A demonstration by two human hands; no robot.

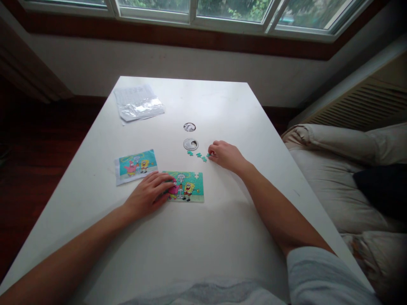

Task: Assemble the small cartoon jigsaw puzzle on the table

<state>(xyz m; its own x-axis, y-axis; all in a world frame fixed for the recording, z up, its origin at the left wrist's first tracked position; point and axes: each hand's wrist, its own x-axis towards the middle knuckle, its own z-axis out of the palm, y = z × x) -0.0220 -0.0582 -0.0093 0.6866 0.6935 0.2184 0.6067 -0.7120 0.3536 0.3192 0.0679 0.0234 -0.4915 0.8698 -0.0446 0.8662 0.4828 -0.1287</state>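
Observation:
A small cartoon jigsaw puzzle (187, 186) lies on the white table (203, 237), with a gap at its top edge. My left hand (149, 194) rests flat on the puzzle's left end, fingers stretched out. My right hand (224, 154) is curled, its fingertips pinching a teal puzzle piece (209, 156) on the table. Three more loose teal pieces (197, 155) lie in a row just left of it. A printed reference picture (136, 166) of the same cartoon sits left of the puzzle.
A round tin (190, 144) and its lid (189, 127) lie beyond the loose pieces. A crinkled clear plastic bag over paper (138, 103) sits at the far left. A cushioned sofa (349, 178) stands right of the table; a window wall is behind.

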